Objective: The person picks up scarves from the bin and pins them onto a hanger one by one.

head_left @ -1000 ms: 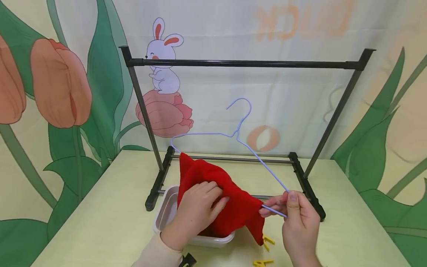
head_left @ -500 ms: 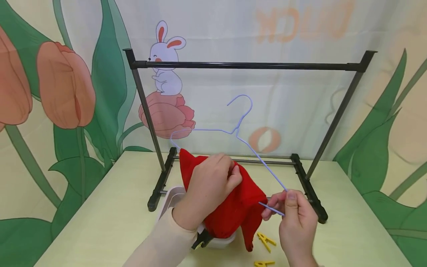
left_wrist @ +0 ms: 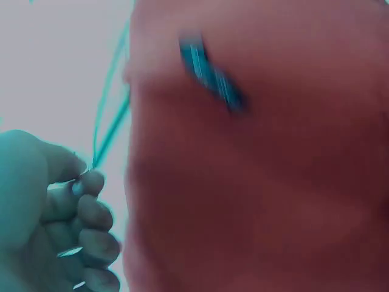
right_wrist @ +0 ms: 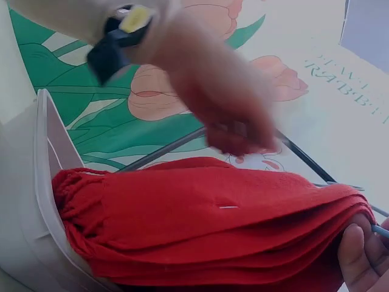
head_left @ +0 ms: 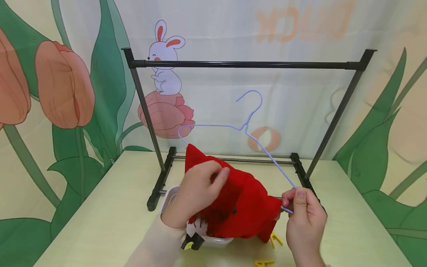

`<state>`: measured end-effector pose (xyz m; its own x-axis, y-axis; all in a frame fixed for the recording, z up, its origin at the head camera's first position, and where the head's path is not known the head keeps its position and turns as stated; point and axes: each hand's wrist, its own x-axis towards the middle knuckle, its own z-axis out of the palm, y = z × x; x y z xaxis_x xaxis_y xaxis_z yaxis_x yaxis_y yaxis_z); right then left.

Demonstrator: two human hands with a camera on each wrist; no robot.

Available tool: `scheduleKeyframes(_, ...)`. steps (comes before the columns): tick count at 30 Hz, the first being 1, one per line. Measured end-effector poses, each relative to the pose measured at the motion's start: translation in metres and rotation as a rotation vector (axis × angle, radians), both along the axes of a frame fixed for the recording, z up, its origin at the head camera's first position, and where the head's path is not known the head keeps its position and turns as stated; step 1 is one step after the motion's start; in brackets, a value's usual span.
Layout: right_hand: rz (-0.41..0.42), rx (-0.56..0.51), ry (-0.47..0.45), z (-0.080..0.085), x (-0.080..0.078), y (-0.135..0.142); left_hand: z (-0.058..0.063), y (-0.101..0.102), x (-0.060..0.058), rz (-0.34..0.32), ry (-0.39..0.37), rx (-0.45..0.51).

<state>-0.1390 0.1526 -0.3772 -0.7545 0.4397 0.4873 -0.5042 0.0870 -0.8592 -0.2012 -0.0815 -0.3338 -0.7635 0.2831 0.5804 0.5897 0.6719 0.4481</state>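
A red fringed scarf (head_left: 247,200) lies partly over the lower bar of a pale blue wire hanger (head_left: 270,155). Its lower part sits in a whitish plastic box (head_left: 217,243), with fringe (right_wrist: 79,207) by the rim in the right wrist view. My right hand (head_left: 305,222) pinches the hanger's right lower corner; the left wrist view also shows these fingers. My left hand (head_left: 200,185) is over the scarf's left side, fingers loosely curled. In the right wrist view my left hand (right_wrist: 225,103) is blurred, above the scarf and apparently apart from it.
Behind the hands stands a black rack with a top bar (head_left: 247,64) and feet (head_left: 155,198) on the pale table (head_left: 110,218). Two yellow clothespins (head_left: 276,240) (head_left: 264,263) lie near the front. A printed curtain (head_left: 213,33) hangs at the back.
My left hand first rose to the scarf's top edge, then drew back left and lower. The hanger, with the scarf and my right hand, shifted to the right.
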Motion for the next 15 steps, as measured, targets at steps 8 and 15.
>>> scheduleKeyframes(8,0.081,-0.114,0.036,0.002,-0.005,0.005,-0.038,-0.067,-0.038,0.230,-0.349,0.322)
scheduleKeyframes(15,0.122,-0.178,0.066,0.001,-0.011,0.011,-0.044,-0.076,-0.057,0.030,-0.594,0.558)
